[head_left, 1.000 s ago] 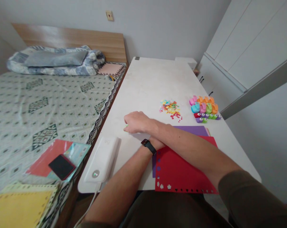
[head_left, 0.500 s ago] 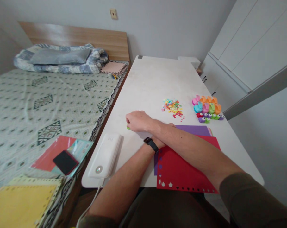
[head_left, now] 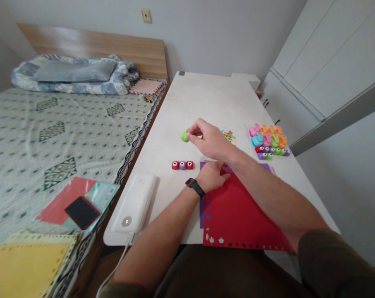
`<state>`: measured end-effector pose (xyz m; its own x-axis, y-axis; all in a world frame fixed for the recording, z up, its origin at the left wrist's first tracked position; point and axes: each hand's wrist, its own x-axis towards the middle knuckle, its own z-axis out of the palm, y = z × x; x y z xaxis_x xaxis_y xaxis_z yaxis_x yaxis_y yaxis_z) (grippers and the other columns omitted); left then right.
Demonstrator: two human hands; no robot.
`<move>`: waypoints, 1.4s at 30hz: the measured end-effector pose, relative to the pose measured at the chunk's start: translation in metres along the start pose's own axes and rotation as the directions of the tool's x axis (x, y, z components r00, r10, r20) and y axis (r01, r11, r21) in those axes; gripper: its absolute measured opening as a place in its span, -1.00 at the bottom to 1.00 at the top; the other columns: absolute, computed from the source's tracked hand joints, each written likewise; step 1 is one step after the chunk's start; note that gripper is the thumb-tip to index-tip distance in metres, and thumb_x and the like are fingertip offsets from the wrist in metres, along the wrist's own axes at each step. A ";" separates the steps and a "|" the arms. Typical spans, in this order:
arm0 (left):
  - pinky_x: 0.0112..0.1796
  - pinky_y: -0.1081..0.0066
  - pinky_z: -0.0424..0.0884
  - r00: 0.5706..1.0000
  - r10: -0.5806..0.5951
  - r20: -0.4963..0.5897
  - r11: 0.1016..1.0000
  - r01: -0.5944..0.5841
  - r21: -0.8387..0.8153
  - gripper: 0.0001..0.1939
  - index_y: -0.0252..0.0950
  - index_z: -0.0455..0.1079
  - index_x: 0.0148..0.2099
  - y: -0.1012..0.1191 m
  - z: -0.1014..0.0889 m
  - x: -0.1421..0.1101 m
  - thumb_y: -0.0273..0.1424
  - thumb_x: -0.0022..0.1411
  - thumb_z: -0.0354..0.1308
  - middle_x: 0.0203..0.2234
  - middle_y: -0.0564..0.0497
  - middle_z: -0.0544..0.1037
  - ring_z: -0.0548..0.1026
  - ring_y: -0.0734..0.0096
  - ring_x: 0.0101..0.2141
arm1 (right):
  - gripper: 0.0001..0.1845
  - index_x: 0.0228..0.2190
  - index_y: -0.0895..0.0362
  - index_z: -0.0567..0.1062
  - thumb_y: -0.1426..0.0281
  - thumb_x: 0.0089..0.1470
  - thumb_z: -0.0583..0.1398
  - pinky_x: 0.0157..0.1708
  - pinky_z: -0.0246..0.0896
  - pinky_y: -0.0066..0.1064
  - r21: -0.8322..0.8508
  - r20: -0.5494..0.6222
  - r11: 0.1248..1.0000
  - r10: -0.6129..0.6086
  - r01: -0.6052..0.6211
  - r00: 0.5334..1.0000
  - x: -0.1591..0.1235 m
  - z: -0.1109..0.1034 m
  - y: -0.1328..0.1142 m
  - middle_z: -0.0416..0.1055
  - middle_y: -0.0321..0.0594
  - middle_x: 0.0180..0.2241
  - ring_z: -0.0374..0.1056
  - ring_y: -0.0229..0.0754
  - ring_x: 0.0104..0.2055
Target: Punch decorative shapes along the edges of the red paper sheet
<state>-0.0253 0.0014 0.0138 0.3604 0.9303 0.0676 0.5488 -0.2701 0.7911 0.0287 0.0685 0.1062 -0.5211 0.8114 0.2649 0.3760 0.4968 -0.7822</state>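
- The right hand has its fingers clenched on a green punch, over the desk; whether the punch touches the surface, I cannot tell.
- A row of three small punches, red, purple and red, stands on the desk nearer the person.
- The left hand lies on the top corner of a red sheet, its fingers curled; whether they grip it, I cannot tell.
- A purple sheet shows beneath the red.
- Paper bits and more punches lie further right.
- A firm pinch on the punch's sides suits careful handling, keeping it square to the row.
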 end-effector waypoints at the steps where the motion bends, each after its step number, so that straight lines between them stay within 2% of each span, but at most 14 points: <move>1: -0.07 0.32 0.52 1.000 0.021 0.013 1.000 -0.021 0.000 -0.74 -0.27 0.53 -0.03 -0.001 0.000 0.000 -0.42 0.21 0.26 -0.21 -0.04 0.68 0.62 0.24 -0.16 | -0.84 -0.22 0.08 0.40 0.28 0.23 0.24 -0.07 0.30 -0.23 0.055 -0.040 0.998 0.016 -0.013 0.999 -0.007 -0.011 0.007 0.53 -0.19 -0.17 0.45 -0.16 -0.15; 6: -0.09 0.32 0.51 0.999 0.046 0.030 0.999 -0.046 0.005 -0.71 -0.26 0.49 0.00 -0.002 -0.003 0.001 -0.44 0.20 0.20 -0.25 0.00 0.70 0.64 0.26 -0.19 | -0.75 -0.28 0.08 0.37 0.25 0.15 0.32 -0.16 0.38 -0.23 0.261 -0.092 0.961 0.122 -0.094 0.988 -0.054 -0.064 0.044 0.52 -0.21 -0.22 0.45 -0.19 -0.24; 9: -0.10 0.33 0.51 0.999 0.032 0.032 0.999 -0.032 -0.003 -0.70 -0.25 0.48 0.01 -0.001 -0.005 0.001 -0.42 0.22 0.19 -0.24 0.02 0.70 0.65 0.28 -0.20 | -0.73 -0.27 0.07 0.38 0.27 0.10 0.35 -0.19 0.40 -0.25 0.261 -0.067 0.950 0.195 -0.172 0.978 -0.086 -0.086 0.065 0.48 -0.26 -0.30 0.44 -0.20 -0.28; 12: -0.09 0.34 0.51 0.999 0.031 0.023 0.999 -0.031 -0.025 -0.69 -0.25 0.47 0.04 0.000 -0.007 0.001 -0.39 0.25 0.17 -0.20 0.00 0.69 0.64 0.29 -0.17 | -0.67 -0.17 0.08 0.43 0.32 0.03 0.38 -0.13 0.41 -0.24 0.230 0.000 0.944 0.244 -0.238 0.970 -0.113 -0.099 0.085 0.49 -0.23 -0.22 0.46 -0.18 -0.22; 17: -0.08 0.34 0.50 1.000 -0.009 0.008 1.000 0.009 -0.009 -0.69 -0.25 0.48 0.04 0.004 -0.011 0.001 -0.37 0.26 0.18 -0.20 -0.01 0.69 0.63 0.29 -0.17 | -0.54 -0.02 0.11 0.52 0.35 0.00 0.36 -0.05 0.38 -0.21 0.066 0.123 0.950 0.295 -0.304 0.948 -0.136 -0.104 0.109 0.54 -0.14 -0.09 0.46 -0.14 -0.16; 20: -0.09 0.33 0.50 1.000 -0.016 0.002 1.000 0.016 -0.004 -0.69 -0.24 0.47 0.04 0.005 -0.012 0.001 -0.35 0.26 0.18 -0.20 0.02 0.69 0.63 0.29 -0.18 | -0.53 0.01 0.11 0.55 0.34 0.03 0.34 -0.07 0.36 -0.23 -0.042 0.204 0.957 0.290 -0.287 0.935 -0.139 -0.105 0.112 0.56 -0.14 -0.09 0.46 -0.13 -0.17; 23: -0.09 0.32 0.49 1.000 -0.014 0.007 1.000 0.014 -0.016 -0.69 -0.24 0.47 0.04 0.003 -0.012 0.002 -0.34 0.26 0.17 -0.21 0.03 0.69 0.63 0.30 -0.18 | -0.54 0.03 0.11 0.54 0.34 0.05 0.32 -0.10 0.35 -0.27 -0.070 0.247 0.959 0.283 -0.274 0.927 -0.139 -0.104 0.113 0.57 -0.16 -0.11 0.46 -0.13 -0.17; 31: -0.09 0.32 0.49 0.999 -0.041 0.024 0.999 0.041 -0.025 -0.69 -0.23 0.48 0.03 0.004 -0.013 0.003 -0.33 0.25 0.18 -0.22 0.03 0.69 0.63 0.30 -0.20 | -0.53 0.04 0.09 0.54 0.30 0.07 0.32 -0.03 0.35 -0.24 0.016 0.228 0.955 0.285 -0.296 0.931 -0.143 -0.102 0.116 0.57 -0.17 -0.07 0.48 -0.09 -0.11; 42: -0.08 0.32 0.48 0.999 -0.039 0.030 0.999 0.040 -0.033 -0.70 -0.23 0.47 0.04 0.003 -0.013 0.002 -0.33 0.26 0.18 -0.24 0.04 0.69 0.63 0.31 -0.20 | -0.51 0.08 0.07 0.54 0.32 0.10 0.31 -0.07 0.37 -0.25 -0.034 0.222 0.958 0.285 -0.285 0.932 -0.146 -0.100 0.109 0.58 -0.17 -0.04 0.48 -0.11 -0.14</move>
<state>-0.0324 0.0055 0.0242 0.3611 0.9324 0.0182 0.5377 -0.2241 0.8128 0.2228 0.0355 0.0386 -0.5486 0.8299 -0.1011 0.5345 0.2552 -0.8057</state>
